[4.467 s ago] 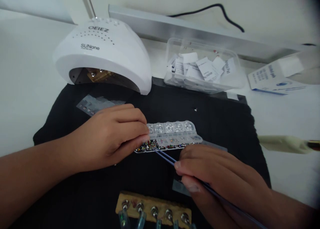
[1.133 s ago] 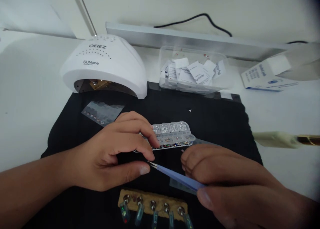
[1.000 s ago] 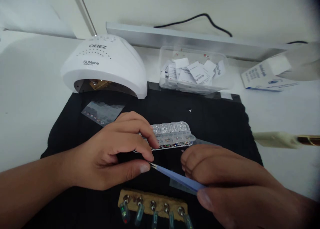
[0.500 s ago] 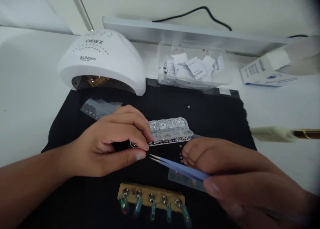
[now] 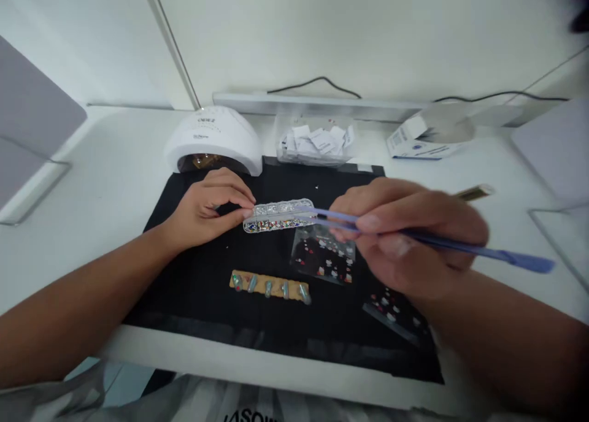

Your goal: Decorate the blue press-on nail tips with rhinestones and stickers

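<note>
My left hand (image 5: 216, 204) pinches the left end of a clear rhinestone case (image 5: 276, 224) between thumb and fingertips. The case's small compartments hold clear stones in the back row and multicoloured ones in front. My right hand (image 5: 405, 232) grips blue tweezers (image 5: 478, 249), their blurred tips over the right part of the case. I cannot tell whether the tips hold a stone. Nearer to me, a tan strip (image 5: 262, 283) carries several glittery blue-green nail tips. A sticker sheet (image 5: 324, 256) lies right of the case, partly below my right hand.
A white nail lamp (image 5: 216, 134) stands at the back left. Behind the black mat (image 5: 197, 305) are a clear bin (image 5: 317, 158) of alcohol pad packets and an open white box (image 5: 418, 143). Another sticker sheet (image 5: 391, 314) lies under my right wrist.
The view has tilted up and widened. The tweezers' tips have gone from beside my left thumb to over the case. My left fingers now pinch the case's left end.
</note>
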Motion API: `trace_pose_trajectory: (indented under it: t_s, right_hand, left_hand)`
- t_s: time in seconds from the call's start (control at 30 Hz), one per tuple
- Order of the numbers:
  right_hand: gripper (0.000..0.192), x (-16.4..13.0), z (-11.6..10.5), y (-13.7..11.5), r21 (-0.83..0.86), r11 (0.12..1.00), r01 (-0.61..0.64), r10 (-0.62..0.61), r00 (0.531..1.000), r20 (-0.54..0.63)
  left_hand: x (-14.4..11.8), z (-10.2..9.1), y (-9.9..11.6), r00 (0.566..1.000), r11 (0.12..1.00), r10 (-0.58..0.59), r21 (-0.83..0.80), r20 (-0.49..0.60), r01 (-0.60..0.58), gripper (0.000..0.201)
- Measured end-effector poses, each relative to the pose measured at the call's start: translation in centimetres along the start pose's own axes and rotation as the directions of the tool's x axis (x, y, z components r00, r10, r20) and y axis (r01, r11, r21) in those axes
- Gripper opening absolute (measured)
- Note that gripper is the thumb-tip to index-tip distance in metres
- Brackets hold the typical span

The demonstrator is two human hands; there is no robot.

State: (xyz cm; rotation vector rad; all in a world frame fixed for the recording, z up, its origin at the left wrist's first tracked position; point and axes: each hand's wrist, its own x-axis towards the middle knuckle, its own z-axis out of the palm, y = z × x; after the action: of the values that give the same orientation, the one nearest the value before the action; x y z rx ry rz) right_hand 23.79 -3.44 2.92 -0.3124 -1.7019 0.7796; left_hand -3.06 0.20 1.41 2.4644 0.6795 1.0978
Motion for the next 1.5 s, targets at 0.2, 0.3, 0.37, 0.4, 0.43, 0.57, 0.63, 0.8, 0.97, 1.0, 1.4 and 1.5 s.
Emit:
trace_pose_trajectory:
  t_s: [0.2,0.3,0.37,0.4,0.43,0.57,0.63,0.8,0.97,1.0,1.4,1.5]
  right_hand:
    - [0.015,3.9,-0.7,-4.0,0.012,0.980,0.200,-0.195,0.967,-0.165]
    - [0.012,5.0,-1.0,-4.8,0.047,0.981,0.189,-0.176,0.963,-0.204]
    - [0.013,5.9,-1.2,-5.2,0.053,0.988,0.144,-0.129,0.965,-0.227]
    - [0.016,6.4,-1.2,-5.4,0.055,0.990,0.131,-0.114,0.962,-0.248]
    - [0.021,7.0,-1.3,-5.6,0.060,0.990,0.131,-0.110,0.956,-0.271]
    - [0.032,8.7,-2.0,-6.8,0.139,0.985,0.102,-0.032,0.900,-0.435]
    - [0.028,8.5,-2.3,-7.6,0.134,0.988,0.075,-0.010,0.902,-0.431]
    - [0.025,3.8,-1.7,-8.3,0.112,0.991,-0.073,0.106,0.942,-0.317]
    - [0.020,-2.2,-0.7,-6.9,0.283,0.950,-0.134,0.195,0.960,-0.202]
    - [0.019,-3.1,-0.5,-6.6,0.318,0.933,-0.170,0.237,0.954,-0.185]
    - [0.020,-7.1,0.3,-4.3,0.496,0.781,-0.379,0.470,0.880,-0.069]
    - [0.021,-7.2,0.3,-4.4,0.480,0.781,-0.399,0.473,0.881,-0.036]
  left_hand:
    - [0.4,-2.3,2.7,0.987,0.977,0.087,0.204,-0.134,-0.058,0.004]
    - [0.4,-2.7,3.9,0.981,0.971,0.089,0.234,-0.170,-0.048,0.004]
    - [0.3,-2.4,4.7,0.981,0.970,0.095,0.238,-0.171,-0.053,0.003]
    - [0.2,-2.2,5.1,0.980,0.969,0.102,0.239,-0.170,-0.059,0.002]
    - [0.1,-2.0,5.5,0.979,0.969,0.109,0.239,-0.172,-0.066,0.002]
    - [-0.6,-1.2,7.1,0.967,0.967,0.145,0.236,-0.211,-0.093,0.002]
    - [-1.1,-1.0,7.9,0.960,0.967,0.163,0.228,-0.228,-0.110,0.004]
    - [-1.6,-0.2,9.7,0.961,0.964,0.225,0.182,-0.160,-0.195,0.007]
    - [-0.2,1.2,10.5,0.941,0.938,0.333,0.119,-0.066,-0.324,0.007]
    - [0.1,1.5,10.5,0.931,0.927,0.363,0.112,-0.039,-0.357,0.007]
    - [-0.1,3.1,9.7,0.938,0.928,0.344,0.138,0.034,-0.346,0.003]
    - [-0.3,3.4,9.5,0.946,0.936,0.322,0.133,0.047,-0.325,0.003]
